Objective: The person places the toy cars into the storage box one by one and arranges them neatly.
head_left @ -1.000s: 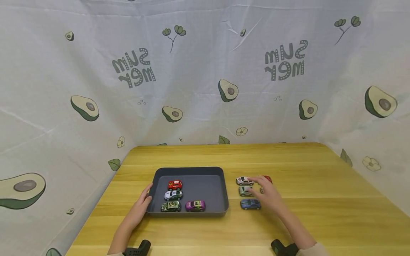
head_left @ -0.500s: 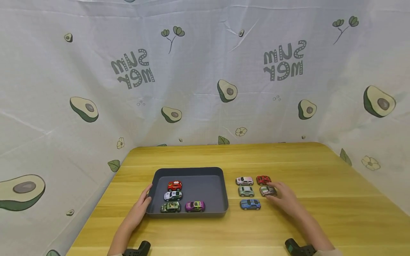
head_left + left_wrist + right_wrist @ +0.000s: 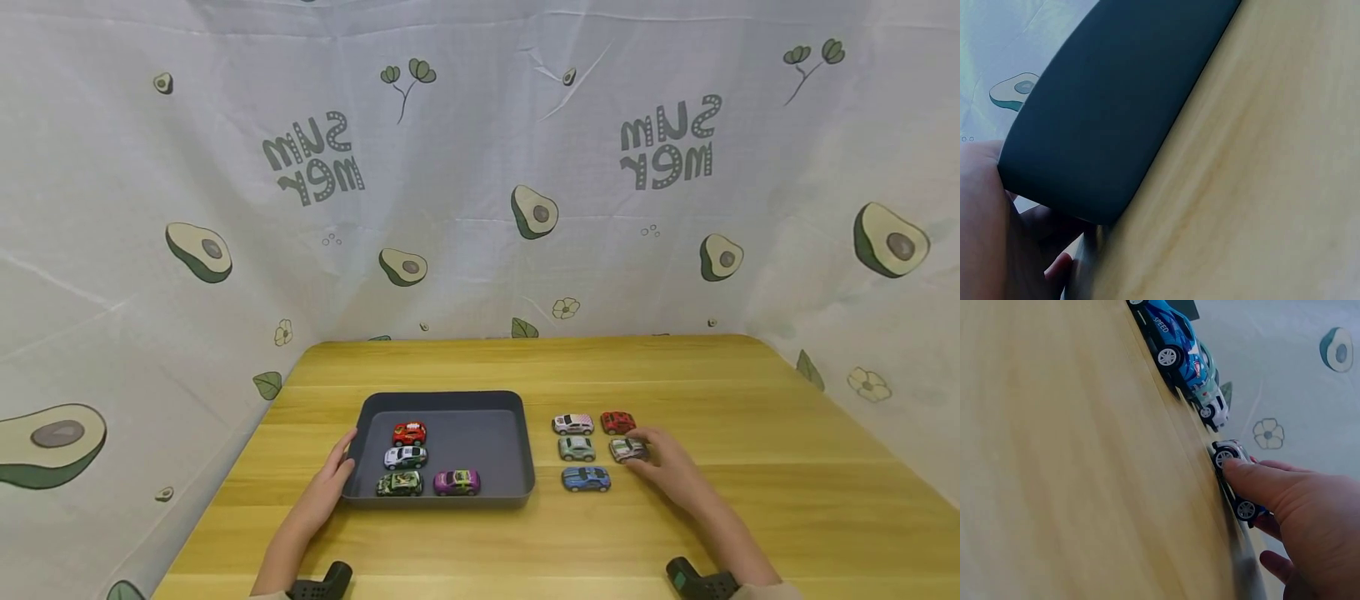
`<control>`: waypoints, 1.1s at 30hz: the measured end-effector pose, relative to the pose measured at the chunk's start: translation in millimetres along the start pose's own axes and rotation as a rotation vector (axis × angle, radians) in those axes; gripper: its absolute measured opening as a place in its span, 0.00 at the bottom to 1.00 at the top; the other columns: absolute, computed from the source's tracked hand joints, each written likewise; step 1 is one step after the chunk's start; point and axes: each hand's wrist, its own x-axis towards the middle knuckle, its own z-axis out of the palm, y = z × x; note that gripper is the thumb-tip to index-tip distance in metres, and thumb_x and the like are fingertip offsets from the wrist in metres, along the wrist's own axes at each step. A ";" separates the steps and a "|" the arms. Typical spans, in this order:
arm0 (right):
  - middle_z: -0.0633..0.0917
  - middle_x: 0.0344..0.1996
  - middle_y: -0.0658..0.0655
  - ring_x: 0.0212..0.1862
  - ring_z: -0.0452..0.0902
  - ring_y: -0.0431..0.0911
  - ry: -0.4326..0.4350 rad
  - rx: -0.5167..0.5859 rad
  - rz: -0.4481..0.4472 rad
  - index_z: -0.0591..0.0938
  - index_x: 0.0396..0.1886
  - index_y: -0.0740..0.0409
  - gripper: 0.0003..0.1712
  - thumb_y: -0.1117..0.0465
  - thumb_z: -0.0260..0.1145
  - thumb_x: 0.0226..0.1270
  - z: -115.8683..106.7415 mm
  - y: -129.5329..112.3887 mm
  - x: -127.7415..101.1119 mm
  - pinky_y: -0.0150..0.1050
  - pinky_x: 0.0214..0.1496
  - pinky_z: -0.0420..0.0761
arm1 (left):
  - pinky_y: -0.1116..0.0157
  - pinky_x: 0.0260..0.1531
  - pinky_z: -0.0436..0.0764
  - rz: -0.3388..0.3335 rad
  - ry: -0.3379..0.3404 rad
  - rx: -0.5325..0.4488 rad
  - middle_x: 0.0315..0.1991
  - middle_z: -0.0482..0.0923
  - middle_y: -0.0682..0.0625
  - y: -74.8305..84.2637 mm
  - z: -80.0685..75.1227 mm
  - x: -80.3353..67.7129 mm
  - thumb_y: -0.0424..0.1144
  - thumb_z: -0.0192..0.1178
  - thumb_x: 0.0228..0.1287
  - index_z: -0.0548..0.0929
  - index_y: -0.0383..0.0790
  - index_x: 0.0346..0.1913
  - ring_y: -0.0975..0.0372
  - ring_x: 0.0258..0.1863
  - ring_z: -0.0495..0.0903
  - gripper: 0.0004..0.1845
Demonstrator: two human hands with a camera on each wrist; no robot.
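In the head view my left hand (image 3: 327, 482) holds the left wall of a dark grey tray (image 3: 480, 503). Seen from the left wrist, the hand (image 3: 991, 219) lies at the tray's corner (image 3: 1085, 144), its fingers partly hidden. My right hand (image 3: 669, 468) pinches a white toy car (image 3: 627, 449) with dark and green markings, thumb on its near side in the right wrist view. This car is on the table. Around it are a red toy car (image 3: 617, 422), a pale green one (image 3: 576, 448), a pink-and-white one (image 3: 572, 424) and a blue one (image 3: 587, 478).
Inside the tray sit a red car (image 3: 409, 433), a white car (image 3: 406, 457), a camouflage car (image 3: 399, 483) and a purple car (image 3: 457, 482). The wooden table (image 3: 570, 550) backs onto a hanging cloth (image 3: 465, 167) with avocado prints.
My right hand has moved right, from over the pink-and-white and pale green cars to the white car with dark and green markings. The left hand and tray stay put.
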 end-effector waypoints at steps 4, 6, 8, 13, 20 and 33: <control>0.77 0.45 0.71 0.51 0.71 0.65 -0.002 0.024 0.009 0.73 0.47 0.72 0.22 0.66 0.66 0.53 2.5 2.4 0.5 0.61 0.54 0.68 | 0.41 0.65 0.48 0.001 -0.002 -0.004 0.72 0.41 0.38 -0.3 0.3 0.2 0.44 0.35 0.72 0.47 0.51 0.71 0.41 0.70 0.43 0.27; 0.76 0.46 0.71 0.51 0.70 0.66 -0.013 0.012 0.015 0.73 0.48 0.73 0.23 0.66 0.66 0.54 3.2 3.3 0.8 0.61 0.54 0.68 | 0.41 0.65 0.48 0.001 -0.001 -0.001 0.72 0.42 0.38 -0.4 -0.1 -0.1 0.44 0.35 0.72 0.47 0.51 0.71 0.41 0.70 0.43 0.27; 0.76 0.46 0.72 0.52 0.69 0.66 -0.023 -0.006 0.020 0.73 0.49 0.73 0.24 0.65 0.65 0.54 3.5 4.2 0.9 0.61 0.55 0.67 | 0.41 0.65 0.48 0.001 -0.002 0.005 0.72 0.42 0.37 -0.2 -0.4 -0.4 0.44 0.35 0.72 0.47 0.52 0.71 0.41 0.70 0.44 0.26; 0.75 0.47 0.72 0.53 0.68 0.67 -0.050 0.000 0.042 0.72 0.49 0.73 0.25 0.63 0.65 0.55 3.4 4.4 0.6 0.62 0.56 0.66 | 0.41 0.65 0.48 0.001 0.000 0.008 0.72 0.42 0.38 0.0 -0.1 -0.3 0.44 0.35 0.72 0.47 0.52 0.71 0.42 0.70 0.44 0.26; 0.76 0.49 0.71 0.54 0.69 0.66 -0.066 0.022 0.102 0.72 0.51 0.70 0.26 0.58 0.65 0.56 2.3 2.4 0.5 0.61 0.56 0.67 | 0.41 0.65 0.48 -0.005 0.001 0.005 0.72 0.42 0.37 0.4 0.7 -0.3 0.44 0.36 0.72 0.47 0.51 0.71 0.42 0.70 0.44 0.27; 0.77 0.48 0.67 0.53 0.71 0.64 -0.029 0.085 0.136 0.72 0.53 0.66 0.27 0.53 0.62 0.60 0.9 -25.7 5.9 0.59 0.53 0.71 | 0.42 0.65 0.48 -0.003 0.002 -0.005 0.72 0.42 0.37 0.2 0.2 1.1 0.42 0.35 0.71 0.47 0.51 0.71 0.41 0.70 0.43 0.27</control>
